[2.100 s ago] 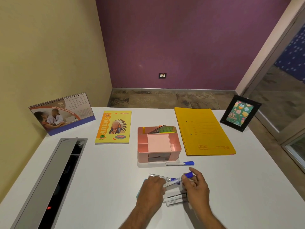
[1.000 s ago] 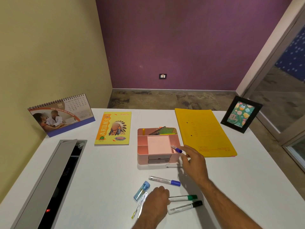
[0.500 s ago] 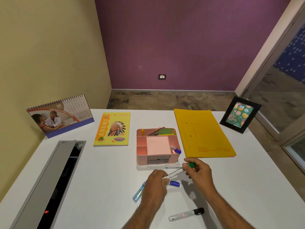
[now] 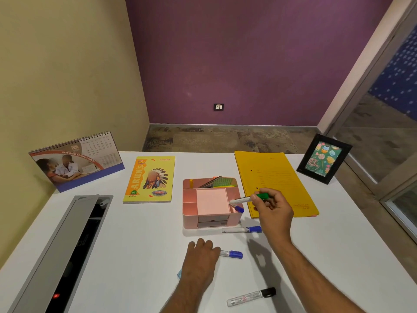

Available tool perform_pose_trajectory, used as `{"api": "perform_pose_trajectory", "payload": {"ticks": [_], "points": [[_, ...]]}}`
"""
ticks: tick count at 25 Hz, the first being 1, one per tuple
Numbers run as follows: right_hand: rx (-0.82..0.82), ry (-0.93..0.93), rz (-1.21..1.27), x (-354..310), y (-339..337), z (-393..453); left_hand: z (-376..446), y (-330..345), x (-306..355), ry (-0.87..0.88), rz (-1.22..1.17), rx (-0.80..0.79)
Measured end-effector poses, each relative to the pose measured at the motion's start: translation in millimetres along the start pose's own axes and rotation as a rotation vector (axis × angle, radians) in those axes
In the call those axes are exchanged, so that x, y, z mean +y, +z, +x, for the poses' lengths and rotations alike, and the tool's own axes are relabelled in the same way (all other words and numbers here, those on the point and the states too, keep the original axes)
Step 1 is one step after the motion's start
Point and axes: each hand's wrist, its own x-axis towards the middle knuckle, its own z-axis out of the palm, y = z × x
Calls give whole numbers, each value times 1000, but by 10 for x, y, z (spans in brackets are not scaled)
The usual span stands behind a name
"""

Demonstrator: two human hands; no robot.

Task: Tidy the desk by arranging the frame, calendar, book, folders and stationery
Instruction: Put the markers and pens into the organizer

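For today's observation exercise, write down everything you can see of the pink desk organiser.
The pink desk organiser looks like smooth plastic with rounded corners, standing upright mid-desk between the yellow book and yellow folder. Its open top is split into compartments; the middle holds a pale pink pad, the rear one a ruler and green notes. Two grey drawers face the person. A blue-capped marker lies in its right slot, where the right hand lowers a green-capped marker.
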Motion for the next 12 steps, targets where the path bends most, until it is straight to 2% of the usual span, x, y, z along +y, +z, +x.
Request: {"api": "perform_pose_trajectory", "payload": {"ticks": [5, 9, 12], "points": [[-167, -91, -288, 134, 102, -9, -8, 58, 75, 32, 59, -45], [-343, -152, -550, 335, 137, -31, -42, 27, 92, 6, -57, 12], [-377, -140, -733, 376, 147, -47, -48, -23, 99, -64, -181, 84]]}}
